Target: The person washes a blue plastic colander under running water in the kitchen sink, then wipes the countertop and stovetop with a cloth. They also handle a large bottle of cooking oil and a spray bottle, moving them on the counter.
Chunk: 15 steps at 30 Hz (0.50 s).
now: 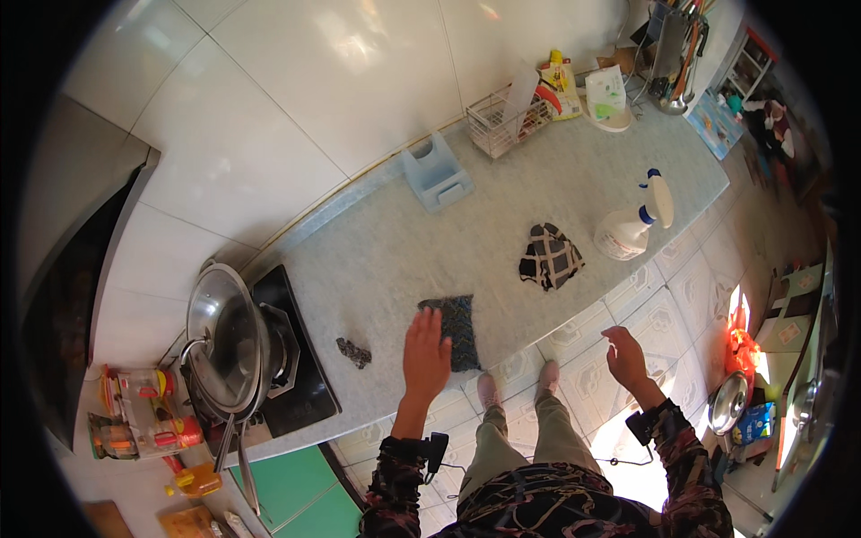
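Observation:
My left hand (425,359) lies with its fingers stretched out over the left part of a dark grey-blue patterned cloth (460,334), spread near the front edge of the grey countertop (386,251). Part of that cloth is hidden under the hand. My right hand (626,357) hangs in the air beyond the counter's front edge, loosely bent and empty. A small crumpled dark cloth (353,352) sits left of my left hand. Farther right lies a black, grey and beige checked cloth (551,257). Beside it stands a white spray bottle (625,233) with a blue-and-white trigger head.
A gas stove (296,359) carries a wok with a glass-and-metal lid (221,336) at the left. Along the wall are a light-blue plastic holder (437,172), a wire rack (499,123), packets and a utensil holder. Bottles and jars (148,417) crowd the lower left.

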### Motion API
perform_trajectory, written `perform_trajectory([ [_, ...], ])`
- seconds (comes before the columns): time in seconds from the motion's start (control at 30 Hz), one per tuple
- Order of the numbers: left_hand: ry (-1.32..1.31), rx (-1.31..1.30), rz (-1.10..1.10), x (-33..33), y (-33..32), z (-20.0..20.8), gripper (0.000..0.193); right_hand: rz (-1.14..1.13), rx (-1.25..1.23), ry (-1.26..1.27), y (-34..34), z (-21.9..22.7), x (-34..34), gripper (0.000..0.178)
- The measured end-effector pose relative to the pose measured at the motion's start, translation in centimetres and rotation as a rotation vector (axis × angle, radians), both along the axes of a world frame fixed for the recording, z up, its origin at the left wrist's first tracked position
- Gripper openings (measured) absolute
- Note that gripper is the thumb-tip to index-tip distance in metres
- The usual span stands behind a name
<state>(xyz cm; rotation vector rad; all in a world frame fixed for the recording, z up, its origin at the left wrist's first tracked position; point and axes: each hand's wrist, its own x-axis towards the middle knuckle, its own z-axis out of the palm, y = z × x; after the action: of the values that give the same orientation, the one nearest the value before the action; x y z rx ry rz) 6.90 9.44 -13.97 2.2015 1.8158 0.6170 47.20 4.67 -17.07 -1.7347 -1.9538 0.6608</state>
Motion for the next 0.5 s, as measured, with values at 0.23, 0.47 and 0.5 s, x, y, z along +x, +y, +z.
perform_trajectory([
  [0.23, 0.134, -0.050, -0.012, 2.3, 0.4, -3.3, 0.068, 0.054, 0.295, 0.080, 7.0, 2.0, -7.7, 0.034],
  [0.47, 0.218, 0.028, 0.357, -2.5, 5.4, -5.5, 0.068, 0.018, 0.308, 0.042, 12.7, 0.0, -10.0, 0.032],
  [0.5, 0.224, 0.041, 0.388, -2.5, 5.3, -5.7, 0.067, 0.000, 0.311, 0.029, 13.0, -0.5, -9.9, 0.033],
])
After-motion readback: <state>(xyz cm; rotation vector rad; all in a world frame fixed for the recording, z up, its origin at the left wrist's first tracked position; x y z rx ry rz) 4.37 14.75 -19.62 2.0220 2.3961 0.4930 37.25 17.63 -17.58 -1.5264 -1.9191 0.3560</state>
